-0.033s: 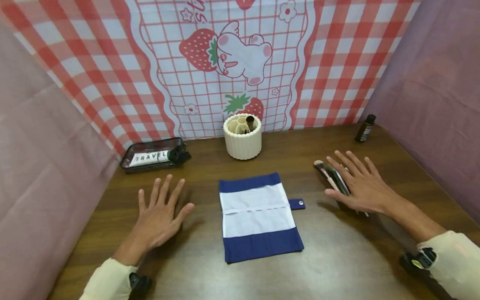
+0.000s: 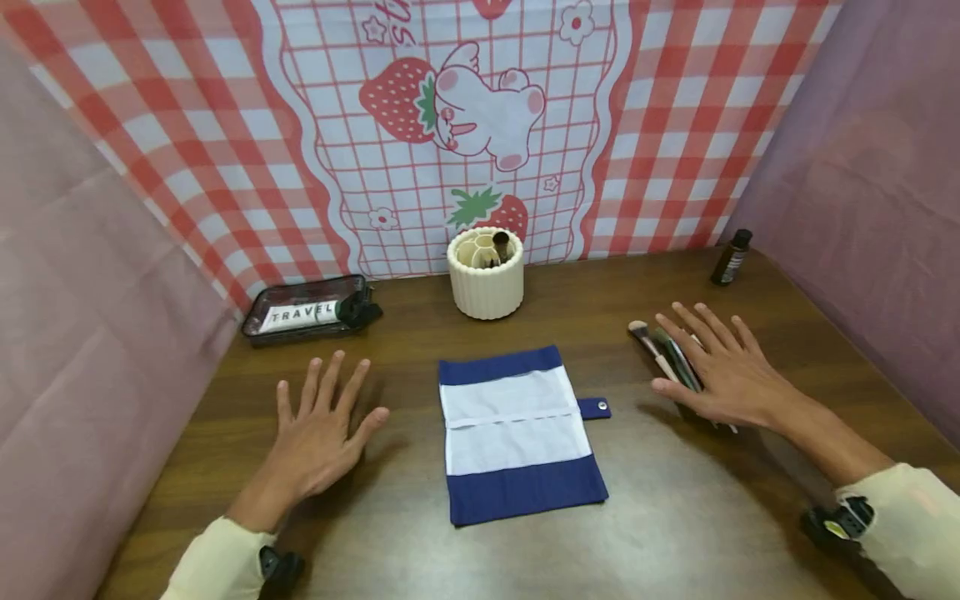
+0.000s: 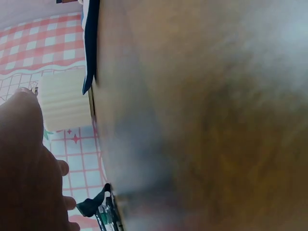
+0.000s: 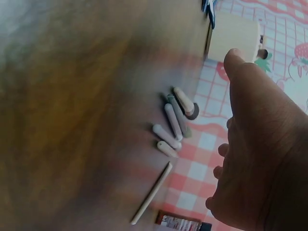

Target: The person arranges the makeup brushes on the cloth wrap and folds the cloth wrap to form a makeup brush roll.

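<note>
Behind spread right grip (image 2: 723, 377), brushes (image 2: 662, 360) partly hidden; left grip (image 2: 317, 439) likewise spread apart.

A curtained tabletop setting, home or studio unclear: strawberry-print gingham fabric (image 2: 480, 108) lines the back edge of a wooden table (image 2: 405, 333), mauve drapes (image 2: 97, 283) flank its side edges, and makeup brushes (image 2: 658, 357) lie toward the right.

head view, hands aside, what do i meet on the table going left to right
Clear black-trimmed pouch → navy-and-white cloth organizer with snap tab → makeup brushes → dark bottle with black cap.
</note>
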{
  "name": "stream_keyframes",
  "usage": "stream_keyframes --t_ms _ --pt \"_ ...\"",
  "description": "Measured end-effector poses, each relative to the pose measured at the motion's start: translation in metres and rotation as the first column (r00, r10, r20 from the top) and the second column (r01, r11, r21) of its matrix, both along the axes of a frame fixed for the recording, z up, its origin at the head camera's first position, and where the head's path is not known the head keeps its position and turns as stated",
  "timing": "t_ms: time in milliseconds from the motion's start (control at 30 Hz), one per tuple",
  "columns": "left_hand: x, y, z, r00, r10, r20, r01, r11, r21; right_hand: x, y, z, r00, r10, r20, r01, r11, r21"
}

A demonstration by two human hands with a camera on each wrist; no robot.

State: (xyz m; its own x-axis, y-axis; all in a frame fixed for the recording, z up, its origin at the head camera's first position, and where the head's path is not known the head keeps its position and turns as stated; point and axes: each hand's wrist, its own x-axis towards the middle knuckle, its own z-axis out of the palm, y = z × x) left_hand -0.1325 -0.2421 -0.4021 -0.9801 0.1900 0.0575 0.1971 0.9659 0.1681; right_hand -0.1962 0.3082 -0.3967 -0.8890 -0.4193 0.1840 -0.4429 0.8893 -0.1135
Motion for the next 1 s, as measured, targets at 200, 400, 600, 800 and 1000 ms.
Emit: stream_keyframes --t_ms 200,400,600,800,1000 --pt "-0.004 0.005 -0.005 0.999 -0.038 -0.010 0.039 0.996 0.079 -0.004 0.001 0.002 0.999 0.008 -0.039 -0.010 0.998 -0.057" --pt "-0.007 0.024 -0.005 0.980 -0.186 -0.072 0.198 0.950 0.243 -0.010 -0.006 0.004 0.993 -0.009 -0.121 -0.003 0.995 -0.102" --pt "-0.012 0.047 0.005 0.975 -0.190 -0.111 0.219 0.889 0.402 -0.015 -0.013 0.006 0.995 -0.001 -0.103 -0.011 0.993 -0.116" --pt "-0.015 0.066 0.006 0.959 -0.254 -0.130 0.284 0.806 0.519 -0.019 -0.020 0.002 0.999 0.027 -0.029 -0.031 0.991 -0.131" --pt "-0.019 0.078 -0.010 0.958 -0.261 -0.118 0.285 0.823 0.492 -0.021 -0.026 -0.003 0.999 0.001 0.036 0.004 0.992 -0.129"
